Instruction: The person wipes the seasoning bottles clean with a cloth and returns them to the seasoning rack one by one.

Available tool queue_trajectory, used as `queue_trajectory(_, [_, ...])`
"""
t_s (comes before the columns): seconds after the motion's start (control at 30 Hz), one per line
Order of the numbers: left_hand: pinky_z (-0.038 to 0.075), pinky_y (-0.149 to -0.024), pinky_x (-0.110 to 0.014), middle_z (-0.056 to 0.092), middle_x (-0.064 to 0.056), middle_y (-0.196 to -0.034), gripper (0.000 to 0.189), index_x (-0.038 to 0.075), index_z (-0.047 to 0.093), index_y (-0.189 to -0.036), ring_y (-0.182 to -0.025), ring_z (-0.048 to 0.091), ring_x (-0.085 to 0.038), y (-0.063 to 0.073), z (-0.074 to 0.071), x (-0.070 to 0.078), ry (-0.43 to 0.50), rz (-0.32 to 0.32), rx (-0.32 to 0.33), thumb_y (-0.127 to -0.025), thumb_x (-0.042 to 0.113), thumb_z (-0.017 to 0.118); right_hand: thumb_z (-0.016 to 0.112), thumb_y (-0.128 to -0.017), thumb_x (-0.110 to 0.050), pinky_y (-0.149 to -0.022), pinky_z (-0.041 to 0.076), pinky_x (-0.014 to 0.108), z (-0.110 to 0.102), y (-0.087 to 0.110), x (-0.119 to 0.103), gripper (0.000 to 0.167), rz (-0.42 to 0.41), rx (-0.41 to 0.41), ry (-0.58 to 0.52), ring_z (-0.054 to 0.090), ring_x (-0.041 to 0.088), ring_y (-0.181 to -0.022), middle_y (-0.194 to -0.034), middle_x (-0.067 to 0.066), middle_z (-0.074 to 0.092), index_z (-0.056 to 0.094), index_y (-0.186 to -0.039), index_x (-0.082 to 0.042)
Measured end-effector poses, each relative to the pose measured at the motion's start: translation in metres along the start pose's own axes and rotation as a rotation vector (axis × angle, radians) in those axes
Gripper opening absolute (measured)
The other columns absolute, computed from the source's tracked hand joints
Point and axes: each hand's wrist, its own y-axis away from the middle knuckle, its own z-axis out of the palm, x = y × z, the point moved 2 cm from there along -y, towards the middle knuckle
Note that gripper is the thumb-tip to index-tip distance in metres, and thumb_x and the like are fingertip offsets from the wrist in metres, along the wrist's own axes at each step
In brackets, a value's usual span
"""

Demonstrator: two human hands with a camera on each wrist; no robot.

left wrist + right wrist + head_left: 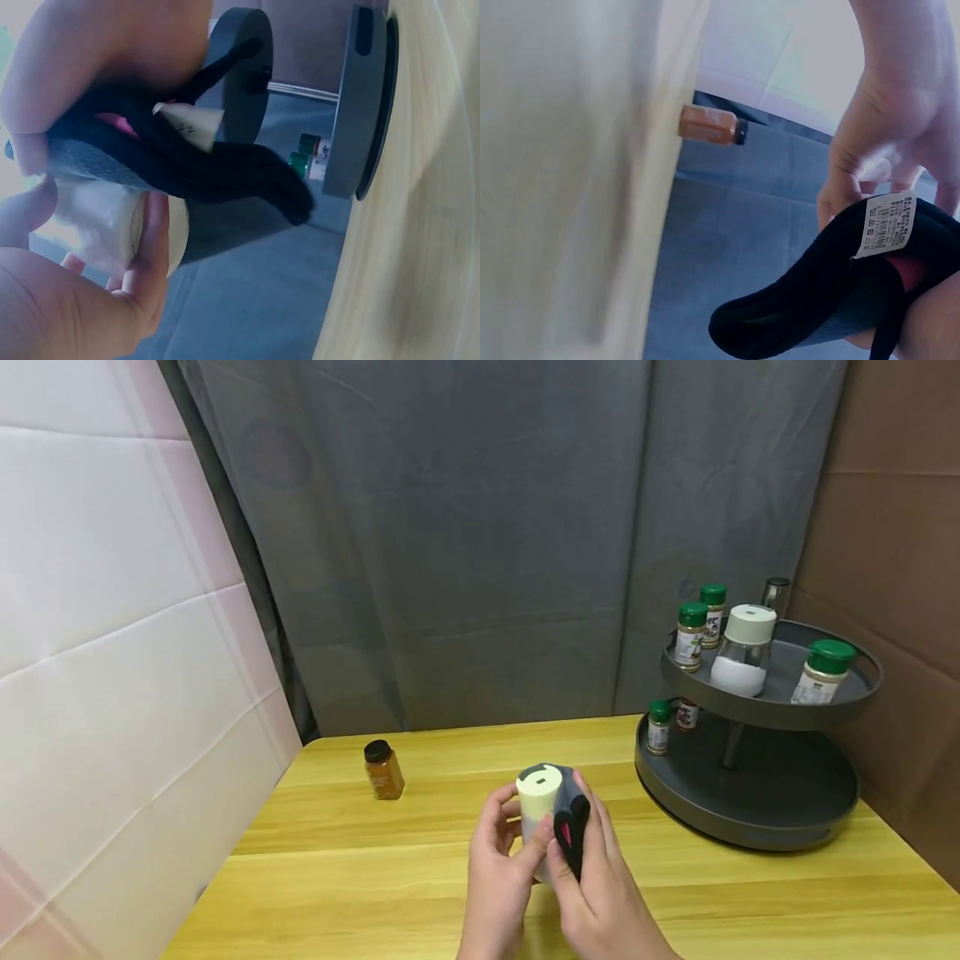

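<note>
Near the front of the table, my left hand (pixel 497 872) grips a clear seasoning jar (pixel 538 797) with a pale cream-green cap and white contents. The jar stands upright in the hand. My right hand (pixel 609 889) holds a folded dark cloth (pixel 572 822) against the jar's right side, grey on one face and black at the folds. A bit of pink shows inside the fold. In the right wrist view, a white printed care label (pixel 887 225) hangs from the cloth. The left wrist view shows the jar's white body (pixel 97 225) between the fingers, just under the cloth.
An orange-brown spice bottle (pixel 385 772) with a black lid stands at the back left of the table (pixel 315 877). To the right is a dark two-tier turntable (pixel 750 810) bearing several green-capped spice bottles, a cream-capped jar (pixel 744 652) and a dark-topped bottle (pixel 776 593). A grey curtain hangs behind.
</note>
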Motion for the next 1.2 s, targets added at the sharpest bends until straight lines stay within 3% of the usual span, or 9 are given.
queue_trajectory(0.27, [0.061,-0.068,-0.034,0.058,-0.011,-0.128,0.054,0.014,0.058,-0.141,-0.11,0.056,-0.021,0.0007,-0.001,-0.0006,-0.028,-0.013,-0.035,-0.094,0.022,0.083,0.046,-0.114,-0.039,-0.116,0.044,0.058,-0.0018,-0.0022,-0.0012,0.07,0.052,0.012,-0.053,0.045,0.031,-0.153,-0.175,0.005,0.025,0.008,-0.172,-0.025])
queue_trajectory(0.47, [0.063,-0.071,-0.039,0.059,-0.013,-0.131,0.052,0.017,0.061,-0.14,-0.112,0.055,-0.023,-0.0001,-0.0006,0.0028,-0.018,0.004,-0.01,-0.094,0.025,0.084,0.043,-0.115,-0.037,-0.12,0.04,0.059,-0.0024,-0.0013,-0.001,0.069,0.094,-0.045,-0.103,0.041,0.032,-0.156,-0.176,0.008,0.023,0.007,-0.172,-0.02])
queue_trajectory(0.6, [0.063,-0.071,-0.039,0.059,-0.013,-0.129,0.051,0.015,0.061,-0.139,-0.111,0.057,-0.023,0.0008,0.0012,0.0026,-0.015,-0.005,-0.028,-0.094,0.024,0.083,0.043,-0.115,-0.04,-0.121,0.037,0.06,-0.0054,-0.0036,-0.0012,0.069,0.1,-0.027,-0.147,0.038,0.031,-0.158,-0.176,0.004,0.022,0.007,-0.172,-0.023])
queue_trajectory(0.77, [0.062,-0.069,-0.034,0.059,-0.013,-0.131,0.052,0.015,0.061,-0.139,-0.112,0.056,-0.023,0.0004,0.002,0.0047,-0.014,0.017,-0.009,-0.094,0.024,0.084,0.045,-0.115,-0.035,-0.119,0.04,0.059,-0.0008,-0.0012,0.0014,0.068,0.044,0.017,-0.083,0.039,0.03,-0.157,-0.176,0.006,0.025,0.01,-0.172,-0.019])
queue_trajectory(0.9, [0.058,-0.066,-0.03,0.06,-0.013,-0.132,0.05,0.017,0.062,-0.139,-0.112,0.058,-0.023,-0.0008,-0.0005,0.007,-0.019,0.049,0.025,-0.094,0.026,0.083,0.045,-0.115,-0.031,-0.118,0.041,0.059,0.0042,0.0,0.0044,0.067,0.033,-0.011,-0.065,0.038,0.032,-0.157,-0.175,0.009,0.026,0.011,-0.171,-0.015])
queue_trajectory(1.1, [0.062,-0.069,-0.035,0.056,-0.014,-0.131,0.054,0.014,0.058,-0.142,-0.111,0.056,-0.023,-0.0001,0.0006,0.0017,-0.015,-0.009,-0.035,-0.095,0.024,0.083,0.043,-0.115,-0.041,-0.119,0.039,0.06,-0.0022,-0.0051,0.0002,0.069,0.065,-0.005,-0.118,0.04,0.031,-0.157,-0.176,0.003,0.024,0.008,-0.172,-0.025])
queue_trajectory(1.2, [0.062,-0.07,-0.035,0.056,-0.013,-0.13,0.054,0.014,0.059,-0.141,-0.111,0.056,-0.023,0.0006,0.001,0.0002,-0.014,-0.017,-0.024,-0.094,0.023,0.083,0.045,-0.115,-0.038,-0.118,0.042,0.06,-0.001,-0.0031,0.0,0.07,0.048,0.016,-0.079,0.042,0.031,-0.155,-0.175,0.005,0.025,0.009,-0.172,-0.021])
